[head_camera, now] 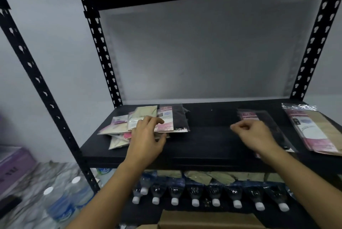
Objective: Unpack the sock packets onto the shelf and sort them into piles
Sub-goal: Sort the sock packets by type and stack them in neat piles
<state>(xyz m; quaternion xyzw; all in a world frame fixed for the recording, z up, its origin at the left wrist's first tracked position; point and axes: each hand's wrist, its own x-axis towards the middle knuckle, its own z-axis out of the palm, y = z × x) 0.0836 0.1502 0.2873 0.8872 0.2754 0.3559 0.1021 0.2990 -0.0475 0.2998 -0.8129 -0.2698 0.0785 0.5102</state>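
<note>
— On the matt black shelf (203, 141)?
— Flat, glossy plastic sock packets, rectangular, in three groups: a loose heap (148, 123) at left, one dark packet (249, 115) right of centre, a beige-and-pink pile (314, 130) at far right.
— Both hands?
— Left hand (146, 136) palm down, fingers spread, resting relaxed on the heap. Right hand (253, 132) over the dark packet, fingers curled in; pinching its film or not, impossible to tell.
— Underneath?
— A row of white-capped bottles (194, 197).

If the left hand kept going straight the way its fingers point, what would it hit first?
The left hand would meet the pile of sock packets first; its fingertips seem to rest on it.
</note>
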